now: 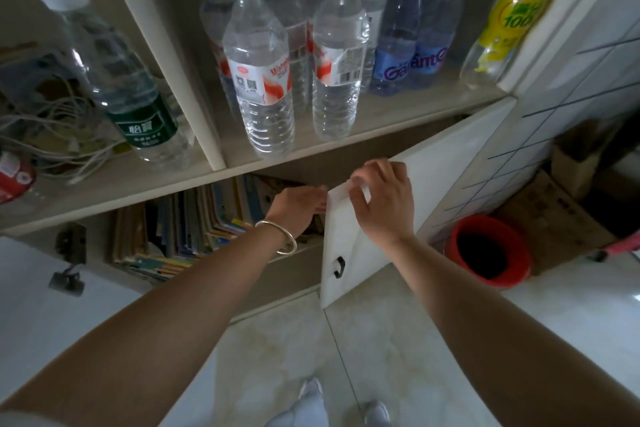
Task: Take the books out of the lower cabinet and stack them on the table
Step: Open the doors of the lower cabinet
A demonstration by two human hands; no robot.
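Head view, looking down at an open shelf unit with a lower cabinet beneath it.

Right hand: fingers curled over the top corner of the white cabinet door, thumb on its near face, gripping the edge. Door stands swung open to the right; a small dark handle sits low on its face.

Left hand: reaches into the cabinet opening just left of the door edge. Fingertips are hidden behind the door, so whether they are closed on anything cannot be told. A silver bangle sits on that wrist.

Books: inside the lower cabinet, left of the left hand, standing in a row and leaning, with a few lying flat at the front. Titles are too dark to read.

Shelf above: clear water bottles with white caps, blue-tinted bottles behind them to the right, a yellow-labelled bottle at far right. The left compartment holds a green-labelled bottle and tangled cables.

Floor at right: a red bucket beside cardboard boxes.
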